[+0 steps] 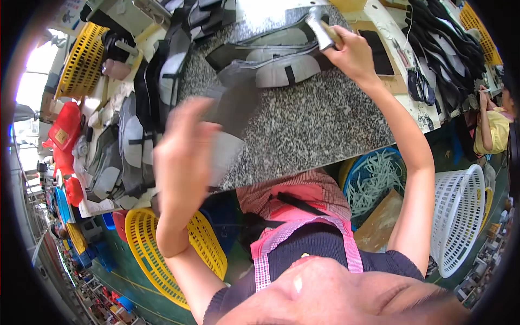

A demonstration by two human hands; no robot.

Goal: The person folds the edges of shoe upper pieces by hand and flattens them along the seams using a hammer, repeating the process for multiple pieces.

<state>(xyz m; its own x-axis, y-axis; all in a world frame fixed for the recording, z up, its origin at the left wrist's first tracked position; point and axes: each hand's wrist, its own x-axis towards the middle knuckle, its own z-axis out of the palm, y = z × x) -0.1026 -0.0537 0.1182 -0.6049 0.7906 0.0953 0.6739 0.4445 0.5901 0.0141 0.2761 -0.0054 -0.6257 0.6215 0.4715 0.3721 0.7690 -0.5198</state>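
Observation:
My right hand (353,57) is closed round the handle of a hammer (322,33) at the far side of the granite slab (330,122). Below the hammer lie several dark grey flat pieces with pale half-round patches and short black strips; the nearest piece (269,76) shows its patch. At the slab's left edge my left hand (186,160) is smeared by motion. Its bent fingers hold a blurred dark grey flat piece (235,108) with a pale part, over the slab. The exact grip is hidden by blur.
Stacks of similar grey pieces (132,138) line the slab's left side. More dark pieces (441,46) hang at the right, near a black pad (377,53). Below stand a yellow basket (149,260), a white basket (460,222) and a blue basket of pale strips (376,179). Another person (494,127) is far right.

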